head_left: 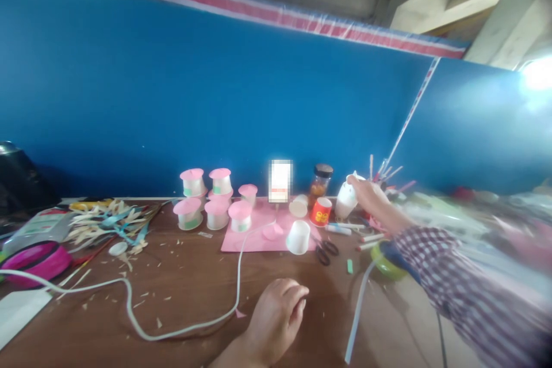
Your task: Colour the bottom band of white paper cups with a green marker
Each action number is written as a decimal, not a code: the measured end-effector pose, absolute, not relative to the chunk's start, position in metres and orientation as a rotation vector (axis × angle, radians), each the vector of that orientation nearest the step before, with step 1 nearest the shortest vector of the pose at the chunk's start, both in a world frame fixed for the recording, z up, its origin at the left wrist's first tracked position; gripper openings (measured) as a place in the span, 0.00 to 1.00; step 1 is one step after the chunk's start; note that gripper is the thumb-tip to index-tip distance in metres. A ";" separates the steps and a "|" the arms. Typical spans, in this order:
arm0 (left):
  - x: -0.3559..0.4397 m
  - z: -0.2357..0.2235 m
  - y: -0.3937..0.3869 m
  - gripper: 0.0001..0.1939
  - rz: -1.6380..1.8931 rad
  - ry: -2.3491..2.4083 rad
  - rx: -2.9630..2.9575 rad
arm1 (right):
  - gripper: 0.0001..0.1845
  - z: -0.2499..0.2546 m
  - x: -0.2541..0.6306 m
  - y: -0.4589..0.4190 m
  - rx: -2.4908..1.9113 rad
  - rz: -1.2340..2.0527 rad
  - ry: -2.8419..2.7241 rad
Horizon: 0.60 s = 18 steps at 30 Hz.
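Observation:
My right hand (362, 188) reaches out to the back right, its fingers closed on the top of a white bottle (346, 202). Near the front of the table, my left hand (282, 313) lies with its fingers curled in and nothing visible in them. Ahead of it, a white paper cup (298, 237) rests on a pink sheet (235, 241). A small pink paper piece (272, 232) is also on that sheet. Next to the bottle stand a red cup (321, 213) and a jar with a black lid (319, 181). Black scissors (324, 252) lie beside the white cup.
Several cups with pink paper tops (188, 214) stand at the back left. A white cable (181, 336) winds across the table. Ribbon strips (114, 221) and a magenta tape roll (37, 264) lie left; a yellow-green tape roll (388, 261) lies right. A blue wall (241, 80) rises behind.

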State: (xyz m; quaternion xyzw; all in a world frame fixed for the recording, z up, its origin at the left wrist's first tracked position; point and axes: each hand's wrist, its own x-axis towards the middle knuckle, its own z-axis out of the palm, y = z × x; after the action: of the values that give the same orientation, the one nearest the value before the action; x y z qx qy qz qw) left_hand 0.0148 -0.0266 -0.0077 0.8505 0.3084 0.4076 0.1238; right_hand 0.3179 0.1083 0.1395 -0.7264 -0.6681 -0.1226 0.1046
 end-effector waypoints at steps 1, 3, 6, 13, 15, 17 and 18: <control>0.015 -0.008 -0.027 0.15 1.189 0.901 2.477 | 0.17 0.141 0.318 0.108 -2.115 -0.386 -1.965; 0.014 -0.008 -0.027 0.15 1.192 0.909 2.469 | 0.16 0.145 0.321 0.106 -2.048 -0.447 -1.937; 0.014 -0.008 -0.026 0.15 1.203 0.920 2.443 | 0.13 0.153 0.325 0.099 -1.960 -0.533 -1.815; 0.011 -0.006 -0.024 0.20 1.240 0.995 2.216 | 0.11 0.144 0.278 0.042 -1.499 -0.554 -1.580; 0.009 -0.007 -0.025 0.28 1.292 1.061 2.089 | 0.08 0.127 0.248 0.019 -1.235 -0.410 -1.739; 0.007 -0.009 -0.025 0.33 1.350 1.121 1.974 | 0.04 0.106 0.218 0.000 -1.041 -0.303 -1.902; 0.007 -0.010 -0.025 0.35 1.370 1.148 1.937 | 0.04 0.095 0.204 -0.007 -0.972 -0.270 -1.976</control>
State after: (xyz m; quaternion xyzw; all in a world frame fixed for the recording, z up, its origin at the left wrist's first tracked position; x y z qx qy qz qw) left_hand 0.0067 -0.0249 -0.0098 0.7115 0.4216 0.5033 0.2503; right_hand 0.2042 -0.0073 0.0949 -0.3921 -0.7976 -0.1092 0.4451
